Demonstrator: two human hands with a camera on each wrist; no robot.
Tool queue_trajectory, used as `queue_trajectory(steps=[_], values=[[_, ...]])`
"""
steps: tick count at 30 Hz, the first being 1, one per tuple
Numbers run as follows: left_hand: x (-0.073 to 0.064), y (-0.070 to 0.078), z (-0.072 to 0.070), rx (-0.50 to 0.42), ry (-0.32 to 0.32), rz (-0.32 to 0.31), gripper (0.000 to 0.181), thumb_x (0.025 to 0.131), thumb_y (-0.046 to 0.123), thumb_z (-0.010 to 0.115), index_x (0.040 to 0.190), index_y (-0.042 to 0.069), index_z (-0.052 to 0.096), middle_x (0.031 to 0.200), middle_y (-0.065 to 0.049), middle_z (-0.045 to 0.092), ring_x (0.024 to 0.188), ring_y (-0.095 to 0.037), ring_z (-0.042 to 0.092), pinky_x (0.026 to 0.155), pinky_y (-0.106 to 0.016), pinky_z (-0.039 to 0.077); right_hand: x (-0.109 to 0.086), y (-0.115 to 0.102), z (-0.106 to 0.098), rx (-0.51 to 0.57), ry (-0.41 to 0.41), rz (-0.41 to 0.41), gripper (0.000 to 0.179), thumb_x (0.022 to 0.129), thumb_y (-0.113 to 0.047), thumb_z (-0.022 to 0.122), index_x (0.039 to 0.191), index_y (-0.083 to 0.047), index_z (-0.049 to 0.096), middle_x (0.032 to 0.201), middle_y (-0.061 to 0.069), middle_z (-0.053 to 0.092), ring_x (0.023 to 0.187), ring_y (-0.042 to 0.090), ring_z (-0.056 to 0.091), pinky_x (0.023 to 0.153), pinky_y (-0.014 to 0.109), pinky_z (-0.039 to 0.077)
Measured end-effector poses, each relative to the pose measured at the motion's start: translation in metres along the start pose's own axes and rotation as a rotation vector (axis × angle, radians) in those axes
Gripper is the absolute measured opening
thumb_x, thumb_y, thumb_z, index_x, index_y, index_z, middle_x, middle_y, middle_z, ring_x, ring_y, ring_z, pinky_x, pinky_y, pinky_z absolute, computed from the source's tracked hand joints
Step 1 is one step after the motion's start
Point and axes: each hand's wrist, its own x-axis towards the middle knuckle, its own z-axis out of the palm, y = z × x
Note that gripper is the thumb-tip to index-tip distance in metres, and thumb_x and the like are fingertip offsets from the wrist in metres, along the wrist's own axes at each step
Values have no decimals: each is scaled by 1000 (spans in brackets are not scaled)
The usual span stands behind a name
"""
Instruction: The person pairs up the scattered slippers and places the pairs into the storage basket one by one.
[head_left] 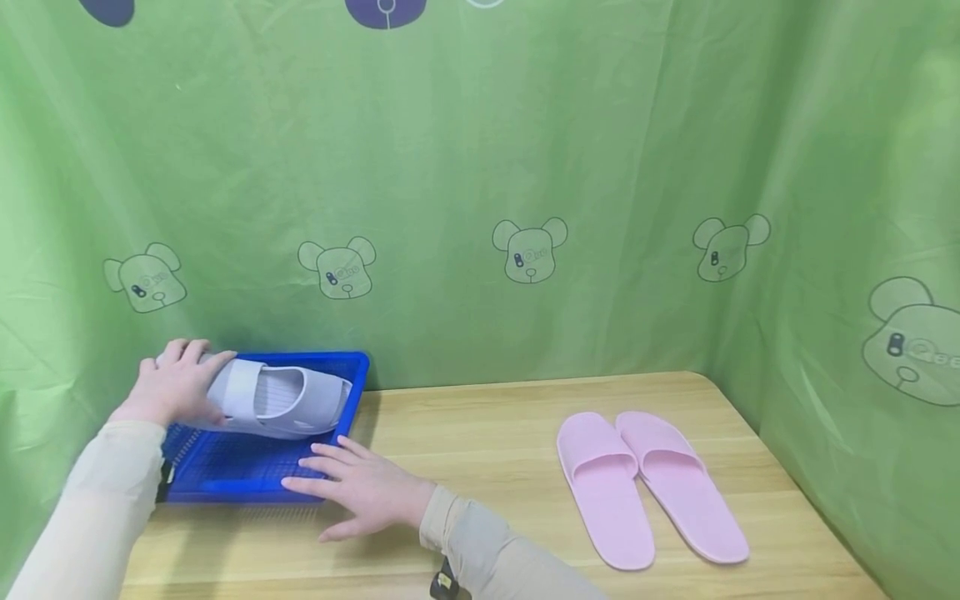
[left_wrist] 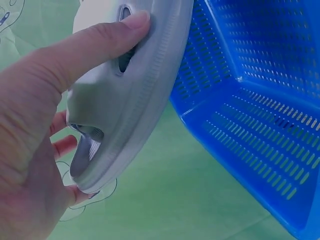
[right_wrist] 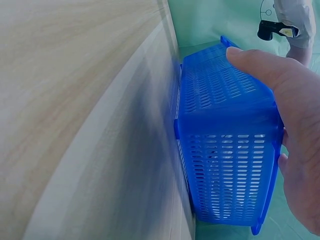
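Observation:
My left hand grips one end of a light grey slipper with a broad strap and cut-out openings. In the left wrist view the thumb presses on the side of the slipper, and the other fingers are partly hidden behind it. The slipper lies lengthwise over the back part of a blue plastic basket. At the basket's front right corner, my right hand has its fingers spread over the rim. In the right wrist view the thumb reaches along the slotted wall of the basket.
A pair of pink slippers lies side by side on the right of the wooden table. Green curtain with bear-head prints hangs behind and at the sides. The basket stands at the table's left, close to the curtain.

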Motion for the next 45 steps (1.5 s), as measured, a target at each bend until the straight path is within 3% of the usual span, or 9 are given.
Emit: queue_trajectory(steps=[5, 9, 14, 19, 31, 39, 45], values=[[2, 2, -1, -43, 13, -12, 100, 60, 59, 81, 141, 14, 44, 142, -28, 36, 128, -55, 25, 87, -78, 34, 1, 1, 2, 9, -1, 1, 86, 88, -71, 46, 156, -35, 8, 161, -6, 26, 153, 19, 13, 126, 43, 11], [4, 6, -3, -70, 23, -46, 94, 71, 70, 69, 142, 12, 44, 143, -29, 35, 128, -56, 25, 88, -79, 32, 1, 2, 2, 9, -2, 0, 86, 88, -71, 46, 156, -36, 9, 161, -6, 27, 153, 19, 13, 125, 43, 12], [7, 6, 0, -98, 33, -97, 86, 82, 72, 56, 140, 9, 46, 144, -30, 34, 129, -56, 23, 88, -79, 31, 1, 1, 2, -2, -5, -4, 86, 88, -72, 46, 156, -36, 9, 160, -6, 29, 152, 19, 15, 125, 43, 13], [9, 1, 9, -161, 108, -128, 75, 88, 67, 50, 135, 8, 52, 142, -29, 37, 128, -56, 25, 88, -76, 32, 0, -1, 2, 9, -8, -5, 86, 88, -71, 48, 156, -36, 10, 158, -7, 31, 152, 18, 15, 125, 43, 13], [18, -1, 15, -294, 295, -242, 70, 95, 60, 44, 132, 1, 52, 138, -33, 38, 120, -61, 32, 91, -75, 31, 0, 1, 3, 21, -2, -1, 85, 88, -70, 48, 156, -36, 10, 158, -6, 32, 152, 19, 14, 125, 43, 11], [23, -3, 16, -354, 345, -329, 72, 98, 59, 38, 134, -2, 49, 140, -38, 34, 120, -63, 34, 97, -73, 30, 0, 1, 1, 21, 4, -8, 85, 88, -69, 48, 156, -35, 10, 157, -6, 33, 152, 19, 15, 125, 43, 13], [29, -4, 18, -430, 392, -440, 74, 98, 60, 35, 137, -2, 47, 143, -35, 33, 124, -58, 34, 99, -70, 32, 1, 1, 2, 7, 15, -8, 85, 88, -70, 48, 156, -36, 10, 156, -7, 34, 152, 19, 16, 125, 43, 12]])
